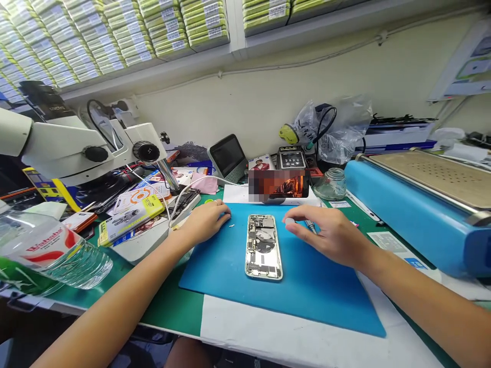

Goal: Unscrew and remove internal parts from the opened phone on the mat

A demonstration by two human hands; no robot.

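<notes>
Fingers of the left hand (209,223) rest slightly apart, those of the right hand (329,232) curl, grip unclear, and the opened smartphone (264,247) lies between them on the blue mat (226,268), presumably for easy access.

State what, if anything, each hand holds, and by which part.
No held thing shows in the left hand; whether the right hand pinches anything small cannot be told. The opened phone lies unheld.

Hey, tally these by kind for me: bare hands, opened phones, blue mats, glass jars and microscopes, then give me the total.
Bare hands: 2 (left hand, right hand)
Opened phone: 1
Blue mat: 1
Glass jar: 1
Microscope: 1
Total: 6
</notes>
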